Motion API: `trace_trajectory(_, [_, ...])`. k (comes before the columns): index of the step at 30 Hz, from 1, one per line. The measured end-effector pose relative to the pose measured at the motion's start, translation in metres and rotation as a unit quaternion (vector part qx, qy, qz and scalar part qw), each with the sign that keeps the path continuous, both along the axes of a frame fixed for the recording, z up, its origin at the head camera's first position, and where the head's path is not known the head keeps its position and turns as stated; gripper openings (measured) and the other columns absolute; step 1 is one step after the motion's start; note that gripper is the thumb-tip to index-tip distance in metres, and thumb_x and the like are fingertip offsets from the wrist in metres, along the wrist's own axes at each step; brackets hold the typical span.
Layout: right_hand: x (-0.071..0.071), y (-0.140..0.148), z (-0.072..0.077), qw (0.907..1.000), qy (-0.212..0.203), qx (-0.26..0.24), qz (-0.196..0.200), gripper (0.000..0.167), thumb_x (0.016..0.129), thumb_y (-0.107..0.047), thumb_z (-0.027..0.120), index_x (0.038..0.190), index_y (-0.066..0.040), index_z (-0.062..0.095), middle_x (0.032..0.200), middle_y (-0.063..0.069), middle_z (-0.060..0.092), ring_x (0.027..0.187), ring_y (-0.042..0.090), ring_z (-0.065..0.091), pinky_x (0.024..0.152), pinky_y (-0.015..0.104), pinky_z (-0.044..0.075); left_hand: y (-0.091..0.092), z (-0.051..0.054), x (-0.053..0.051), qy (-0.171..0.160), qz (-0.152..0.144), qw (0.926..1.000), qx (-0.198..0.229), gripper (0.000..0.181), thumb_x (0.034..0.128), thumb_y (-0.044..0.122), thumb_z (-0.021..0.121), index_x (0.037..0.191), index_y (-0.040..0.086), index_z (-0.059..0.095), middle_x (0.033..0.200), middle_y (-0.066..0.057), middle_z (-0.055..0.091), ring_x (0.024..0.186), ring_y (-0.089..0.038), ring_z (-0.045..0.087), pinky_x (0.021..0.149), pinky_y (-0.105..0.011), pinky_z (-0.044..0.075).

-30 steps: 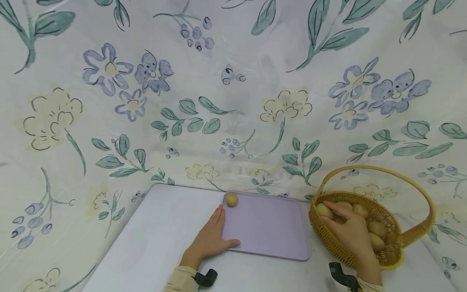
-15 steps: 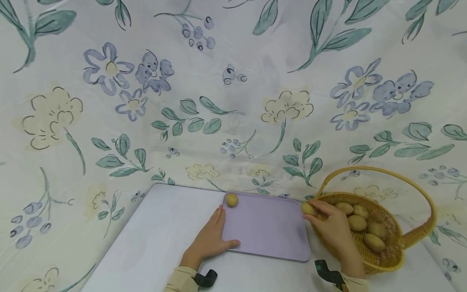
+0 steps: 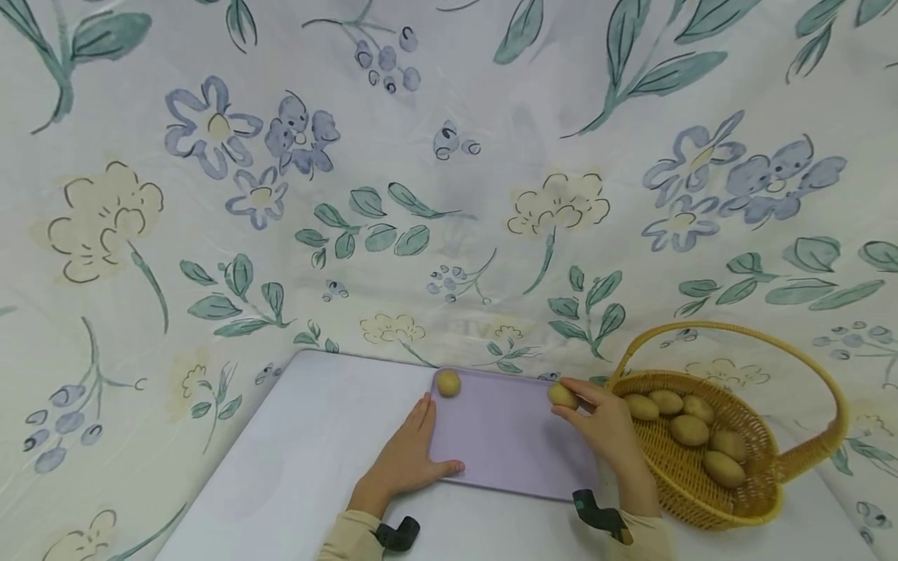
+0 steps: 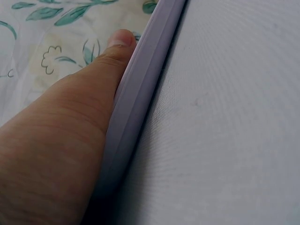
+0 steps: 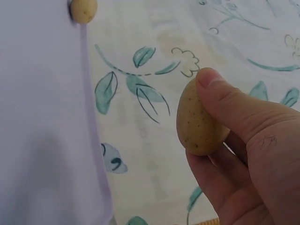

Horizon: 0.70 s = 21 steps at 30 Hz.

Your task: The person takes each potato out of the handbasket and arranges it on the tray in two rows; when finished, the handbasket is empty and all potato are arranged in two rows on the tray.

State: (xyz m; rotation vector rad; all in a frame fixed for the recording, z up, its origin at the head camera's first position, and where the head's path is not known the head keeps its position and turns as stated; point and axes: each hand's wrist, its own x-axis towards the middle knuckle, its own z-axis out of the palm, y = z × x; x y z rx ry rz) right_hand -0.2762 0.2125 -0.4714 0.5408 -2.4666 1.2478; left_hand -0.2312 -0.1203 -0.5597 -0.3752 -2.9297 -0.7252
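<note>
On white tabletop point(image 3: 302, 436), lilac tray point(image 3: 501, 444), wicker basket point(image 3: 701, 506), floral cloth point(image 3: 393, 140) behind

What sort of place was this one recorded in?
Probably a staged tabletop filming spot, though the wider room is out of view. A floral-printed sheet forms the backdrop, a white table bears a lilac tray and a wicker basket, and black devices sit on both wrists.

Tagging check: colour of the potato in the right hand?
Yellowish-tan potato, dark specks; clearest in the right wrist view.
</note>
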Motion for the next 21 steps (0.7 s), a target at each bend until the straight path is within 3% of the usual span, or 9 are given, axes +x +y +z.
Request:
trace_trajectory(4, [-0.005, -0.01, -0.004, 0.9998, -0.013, -0.016, -0.006, 0.048, 0.079, -0.006, 0.086, 0.125, -0.002, 0.072, 0.126, 0.015, 0.073, 0.115, 0.032, 0.07, 0.092, 0.028, 0.061, 0.0, 0.0, -0.001, -0.001, 0.0, 1.0, 0.002, 0.126, 0.0783, 0.078, 0.066, 0.159, -0.007, 0.021, 0.17, -0.023, 0.015, 0.159, -0.036, 0.018, 0.127, -0.048, 0.028])
trace_trajectory(11, [-0.01, -0.024, -0.006, 0.9991, -0.024, -0.036, -0.005, 0.056, 0.079, -0.008, 0.087, 0.128, 0.007, 0.067, 0.133, 0.021, 0.068, 0.121, 0.039, 0.066, 0.094, 0.041, 0.059, 0.002, 0.0, -0.001, -0.011, 0.0, 0.9999, 0.001, 0.127, 0.0777, 0.079, 0.066, 0.16, -0.006, 0.019, 0.171, -0.02, 0.013, 0.159, -0.034, 0.016, 0.128, -0.046, 0.025])
trace_trajectory(21, [-0.012, -0.032, -0.007, 0.9985, -0.042, -0.029, -0.018, 0.055, 0.082, -0.011, 0.085, 0.131, 0.005, 0.067, 0.138, 0.021, 0.065, 0.126, 0.039, 0.064, 0.097, 0.039, 0.058, 0.001, 0.001, 0.0, -0.015, 0.004, 0.9999, 0.0, 0.127, 0.0779, 0.081, 0.064, 0.161, -0.004, 0.018, 0.172, -0.018, 0.011, 0.16, -0.032, 0.014, 0.128, -0.046, 0.026])
